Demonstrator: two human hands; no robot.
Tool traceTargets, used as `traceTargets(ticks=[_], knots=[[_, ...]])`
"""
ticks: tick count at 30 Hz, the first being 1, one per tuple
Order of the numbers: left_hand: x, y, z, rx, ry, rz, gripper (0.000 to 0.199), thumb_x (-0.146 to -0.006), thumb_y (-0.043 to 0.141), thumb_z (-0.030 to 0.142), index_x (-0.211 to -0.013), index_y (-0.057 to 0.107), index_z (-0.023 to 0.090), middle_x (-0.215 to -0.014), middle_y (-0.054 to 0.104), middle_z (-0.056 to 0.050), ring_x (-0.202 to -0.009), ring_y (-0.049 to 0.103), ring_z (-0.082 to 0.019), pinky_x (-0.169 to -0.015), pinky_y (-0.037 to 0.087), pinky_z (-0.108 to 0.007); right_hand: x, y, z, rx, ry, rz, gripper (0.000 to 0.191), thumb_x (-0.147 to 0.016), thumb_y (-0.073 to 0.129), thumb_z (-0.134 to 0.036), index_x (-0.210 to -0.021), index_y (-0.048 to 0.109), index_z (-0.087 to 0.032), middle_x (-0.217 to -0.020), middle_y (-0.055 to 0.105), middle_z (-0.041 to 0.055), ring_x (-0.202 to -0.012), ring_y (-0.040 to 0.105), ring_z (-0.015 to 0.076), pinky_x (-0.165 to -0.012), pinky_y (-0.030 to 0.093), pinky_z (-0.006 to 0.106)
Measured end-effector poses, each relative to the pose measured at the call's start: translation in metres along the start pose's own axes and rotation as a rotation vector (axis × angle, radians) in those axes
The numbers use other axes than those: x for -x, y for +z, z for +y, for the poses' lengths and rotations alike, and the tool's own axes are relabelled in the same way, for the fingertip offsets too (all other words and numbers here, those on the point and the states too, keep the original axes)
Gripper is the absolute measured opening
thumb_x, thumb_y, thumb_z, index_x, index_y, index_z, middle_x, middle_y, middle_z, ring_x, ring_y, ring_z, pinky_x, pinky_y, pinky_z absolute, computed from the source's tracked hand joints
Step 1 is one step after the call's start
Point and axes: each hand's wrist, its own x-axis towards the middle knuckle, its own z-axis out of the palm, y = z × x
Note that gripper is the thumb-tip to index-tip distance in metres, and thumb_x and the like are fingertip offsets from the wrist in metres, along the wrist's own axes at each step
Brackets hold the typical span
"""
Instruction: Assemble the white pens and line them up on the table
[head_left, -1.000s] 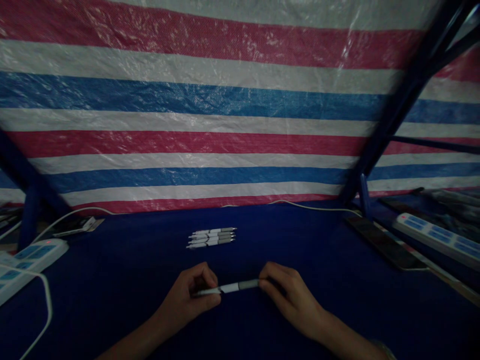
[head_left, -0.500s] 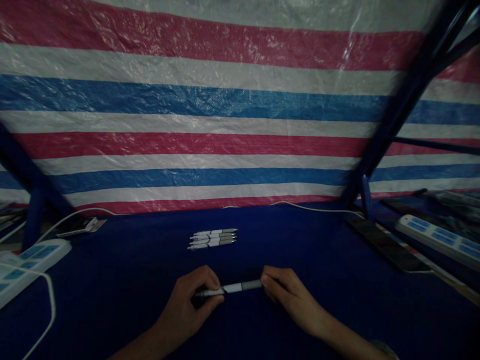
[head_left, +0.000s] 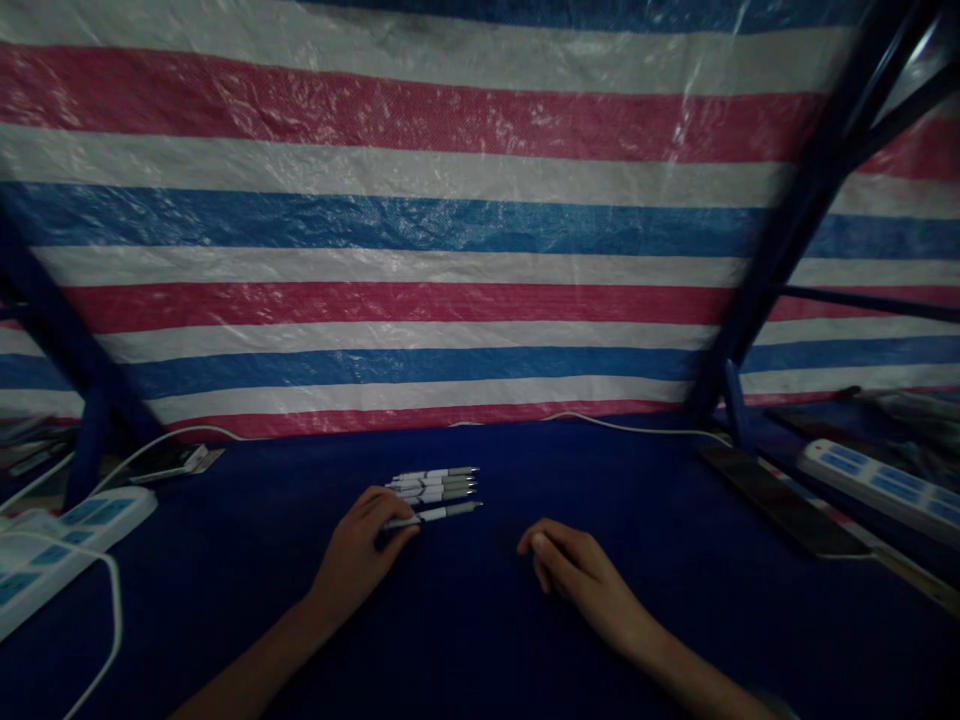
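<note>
A: what's the left hand (head_left: 361, 556) doing lol?

B: pinching a white-and-grey pen (head_left: 442, 513) by one end, just below the little stack of pens (head_left: 433, 486) mid-frame on the blue tablecloth (head_left: 480, 640).

A: right hand (head_left: 577, 575)?

B: empty, fingers loosely curled, resting on the cloth. Striped tarp (head_left: 375, 250) up top, a power strip (head_left: 67, 550) lower left, another power strip (head_left: 877, 490) far right.

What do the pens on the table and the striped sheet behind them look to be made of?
The pens look like plastic, from their smooth white and grey barrels with a slight sheen; the grey parts could be metal, which the dim light leaves open. The striped sheet looks like woven plastic tarpaulin, with a fine weave, glossy highlights and crinkles.
</note>
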Motion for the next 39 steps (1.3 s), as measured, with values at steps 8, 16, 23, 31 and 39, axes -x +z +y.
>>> traceTargets(ticks=[8, 16, 23, 31, 39], knots=[[0.000, 0.006, -0.011, -0.099, -0.053, 0.011, 0.017, -0.078, 0.069, 0.011, -0.088, 0.064, 0.024, -0.107, 0.063, -0.004, -0.102, 0.058, -0.027, -0.090, 0.048, -0.044, -0.003, -0.004, 0.000, 0.009, 0.017, 0.016, 0.040, -0.097, 0.040, -0.047, -0.089, 0.064, -0.017, -0.059, 0.050, -0.0032, -0.049, 0.040, 0.0113, -0.045, 0.028, 0.021], [-0.003, 0.006, -0.006, -0.127, -0.039, -0.017, 0.015, -0.080, 0.066, 0.010, -0.086, 0.065, 0.024, -0.104, 0.064, -0.003, -0.100, 0.058, -0.025, -0.090, 0.049, -0.042, -0.006, -0.007, 0.005, -0.020, 0.014, 0.052, 0.039, -0.097, 0.041, -0.048, -0.087, 0.064, -0.017, -0.057, 0.049, -0.0037, -0.047, 0.037, 0.0104, -0.042, 0.026, 0.021], [-0.012, 0.003, -0.003, -0.188, -0.018, -0.059, 0.015, -0.078, 0.065, 0.009, -0.083, 0.066, 0.023, -0.103, 0.064, -0.004, -0.097, 0.059, -0.025, -0.087, 0.049, -0.042, -0.008, -0.010, 0.012, -0.027, 0.013, 0.083, 0.038, -0.094, 0.045, -0.049, -0.085, 0.064, -0.017, -0.057, 0.049, -0.0039, -0.045, 0.037, 0.0099, -0.041, 0.025, 0.021], [-0.029, 0.011, 0.008, -0.271, 0.021, -0.119, 0.027, -0.078, 0.063, 0.017, -0.104, 0.062, 0.023, -0.113, 0.065, -0.007, -0.107, 0.058, -0.027, -0.091, 0.048, -0.043, -0.012, -0.014, 0.010, -0.026, 0.001, 0.125, 0.040, -0.092, 0.047, -0.051, -0.084, 0.065, -0.017, -0.056, 0.050, -0.0036, -0.045, 0.039, 0.0106, -0.041, 0.026, 0.021], [-0.045, 0.039, -0.003, -0.355, 0.066, -0.299, 0.061, -0.093, 0.043, 0.055, -0.142, 0.044, 0.018, -0.145, 0.049, -0.014, -0.135, 0.041, -0.033, -0.112, 0.024, -0.054, -0.016, -0.019, 0.013, -0.049, 0.001, 0.181, 0.039, -0.091, 0.048, -0.051, -0.081, 0.063, -0.017, -0.054, 0.049, -0.0042, -0.043, 0.037, 0.0100, -0.041, 0.025, 0.021]])
